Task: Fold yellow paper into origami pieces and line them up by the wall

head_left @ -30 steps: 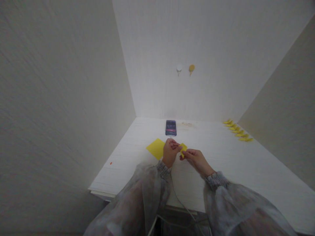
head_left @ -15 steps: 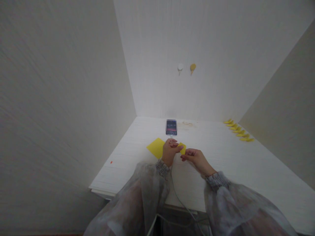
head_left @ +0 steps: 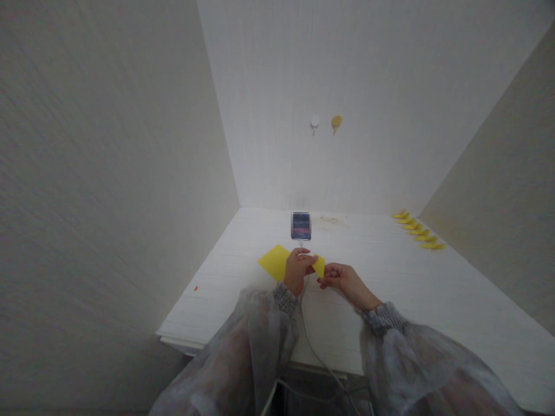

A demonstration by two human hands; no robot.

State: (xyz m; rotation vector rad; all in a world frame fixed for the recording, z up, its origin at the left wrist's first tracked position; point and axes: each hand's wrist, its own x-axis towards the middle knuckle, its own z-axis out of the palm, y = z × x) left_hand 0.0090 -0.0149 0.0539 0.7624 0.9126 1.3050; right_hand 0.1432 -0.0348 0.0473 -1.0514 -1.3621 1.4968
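Observation:
My left hand [head_left: 297, 269] and my right hand [head_left: 342, 280] meet over the white table [head_left: 433, 289], both pinching a small folded piece of yellow paper [head_left: 319, 266] between their fingertips. The paper is held just above the tabletop. A flat stack of yellow paper squares [head_left: 274, 261] lies on the table right beside my left hand, partly hidden by it. Sheer grey sleeves cover both forearms.
A phone [head_left: 301, 225] with a lit screen lies behind my hands, its cable [head_left: 312, 346] running off the near table edge. Several folded yellow paper pieces [head_left: 418, 231] line the right wall. Two wall hooks [head_left: 325, 122] hang above. Walls close in left and right.
The yellow piece has turned slightly between my fingers and both hands have shifted a little closer together; everything else on the table stays put.

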